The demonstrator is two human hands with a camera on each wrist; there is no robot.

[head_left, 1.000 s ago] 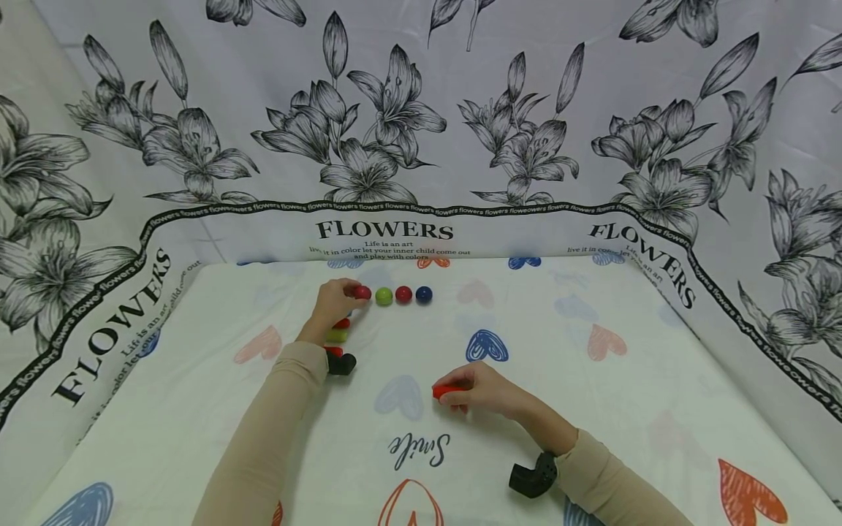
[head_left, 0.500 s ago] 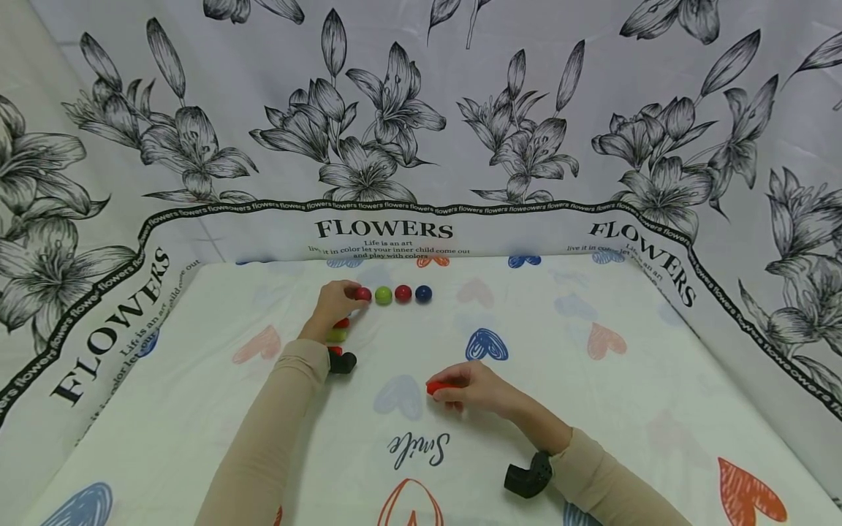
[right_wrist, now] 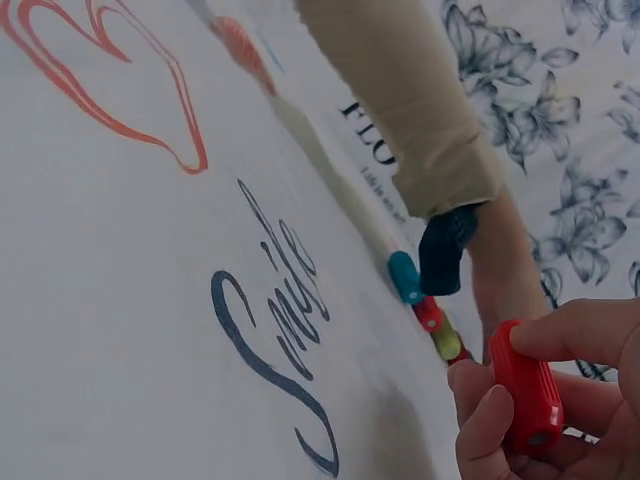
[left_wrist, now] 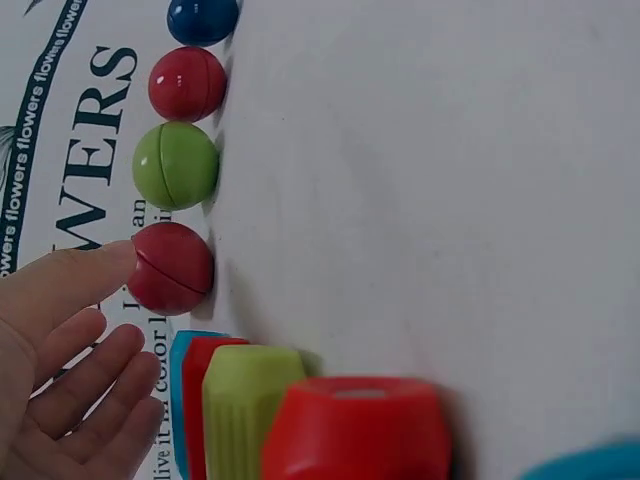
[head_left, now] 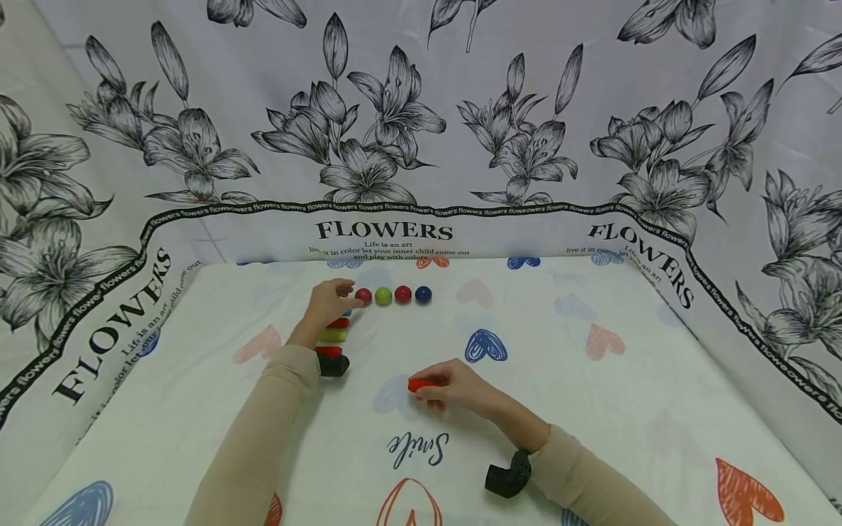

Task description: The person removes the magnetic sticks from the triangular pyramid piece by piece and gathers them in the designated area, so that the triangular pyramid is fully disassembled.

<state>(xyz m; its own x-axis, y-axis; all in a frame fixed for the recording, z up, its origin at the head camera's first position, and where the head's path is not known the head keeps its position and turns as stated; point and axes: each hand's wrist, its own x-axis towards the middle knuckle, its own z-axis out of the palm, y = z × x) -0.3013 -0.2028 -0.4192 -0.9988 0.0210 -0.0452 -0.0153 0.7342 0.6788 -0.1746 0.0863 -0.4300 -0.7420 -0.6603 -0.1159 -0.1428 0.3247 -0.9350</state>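
Observation:
My left hand (head_left: pixel 327 303) is at the far left, fingers loosely spread. In the left wrist view its thumb tip is right at a glossy red ball (left_wrist: pixel 172 268), the left end of a row with a green ball (head_left: pixel 384 296), another red ball (head_left: pixel 403 294) and a dark blue ball (head_left: pixel 424 294). Each ball has a seam line. Closer to the front, my right hand (head_left: pixel 460 387) pinches a short red ribbed plastic piece (right_wrist: pixel 527 385) between thumb and fingers, held above the cloth.
Beneath my left wrist runs a line of similar ribbed pieces, among them a green piece (left_wrist: pixel 245 400), a red piece (left_wrist: pixel 350 430) and a blue piece (right_wrist: pixel 405 277). The white tablecloth (head_left: pixel 559 409) has printed hearts. A flower-printed curtain (head_left: pixel 421 168) surrounds the table.
My left fingers have loosened from the end red ball and the hand has drawn slightly left. My right hand has moved left with the red ribbed piece.

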